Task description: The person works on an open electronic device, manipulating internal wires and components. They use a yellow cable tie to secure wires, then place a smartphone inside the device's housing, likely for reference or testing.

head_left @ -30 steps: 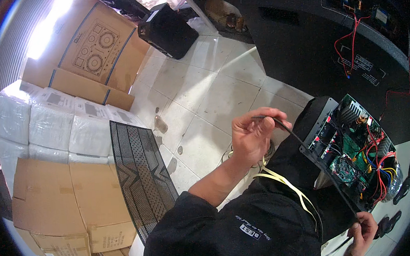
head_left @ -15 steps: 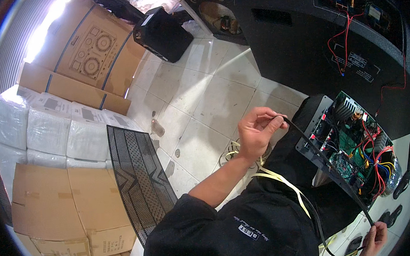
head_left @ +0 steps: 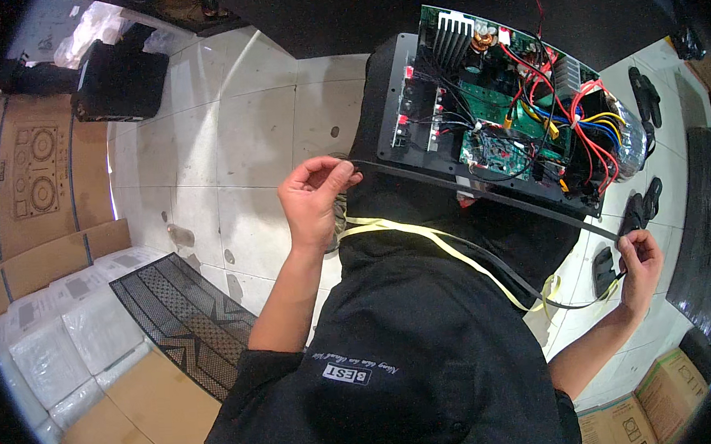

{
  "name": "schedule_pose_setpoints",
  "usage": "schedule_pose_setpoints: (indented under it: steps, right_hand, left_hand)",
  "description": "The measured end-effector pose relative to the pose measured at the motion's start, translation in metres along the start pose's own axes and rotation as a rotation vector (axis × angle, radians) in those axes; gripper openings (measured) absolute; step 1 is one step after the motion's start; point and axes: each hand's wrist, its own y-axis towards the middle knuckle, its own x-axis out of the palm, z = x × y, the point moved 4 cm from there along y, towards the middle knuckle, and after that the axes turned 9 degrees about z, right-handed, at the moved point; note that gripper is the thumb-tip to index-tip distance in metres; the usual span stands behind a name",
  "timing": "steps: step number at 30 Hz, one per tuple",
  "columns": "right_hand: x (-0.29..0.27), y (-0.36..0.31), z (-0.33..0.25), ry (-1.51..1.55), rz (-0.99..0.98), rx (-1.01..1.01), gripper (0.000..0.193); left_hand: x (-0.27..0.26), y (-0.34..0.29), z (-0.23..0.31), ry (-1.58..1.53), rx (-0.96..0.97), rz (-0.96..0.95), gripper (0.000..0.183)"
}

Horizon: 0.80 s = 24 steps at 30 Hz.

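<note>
My left hand [head_left: 315, 204] pinches one end of a flat black strip [head_left: 574, 221] between thumb and fingers. My right hand [head_left: 641, 268] pinches the same strip farther right. Between them it stretches along the near edge of an amplifier module's black plate [head_left: 395, 141]; whether it touches the plate I cannot tell. Green circuit boards [head_left: 479, 106], a finned heatsink [head_left: 455, 33] and red, blue and yellow wires [head_left: 601, 135] cover the module, which rests over my legs. Below the stretched strip, a pale yellow ribbon [head_left: 422, 230] and a slack black length loop across my lap.
A large black cabinet [head_left: 342, 25] stands beyond the module. Left are a black speaker box [head_left: 119, 82], a perforated black grille [head_left: 185, 316], wrapped white packs [head_left: 99, 322] and cardboard boxes [head_left: 138, 419]. Black sandals [head_left: 635, 211] lie on the tiles at right.
My view has swung to the right, bringing the module toward the middle. The strip now runs more level, close along the module's near edge; both hands still pinch it.
</note>
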Motion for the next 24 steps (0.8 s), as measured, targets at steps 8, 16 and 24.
schedule_pose_setpoints:
  steps: [8, 16, 24]
  right_hand:
    - [-0.014, 0.019, 0.044, 0.045, 0.053, 0.06, 0.016]
    - [-0.018, 0.027, 0.071, 0.14, 0.1, 0.094, 0.015]
    - [-0.018, 0.027, 0.071, 0.162, 0.111, 0.084, 0.014]
  left_hand:
    - [0.021, -0.006, -0.002, 0.143, 0.03, -0.073, 0.015]
    - [0.037, 0.003, -0.002, 0.279, 0.042, -0.11, 0.01]
    - [0.04, 0.014, -0.008, 0.269, 0.061, -0.111, 0.012]
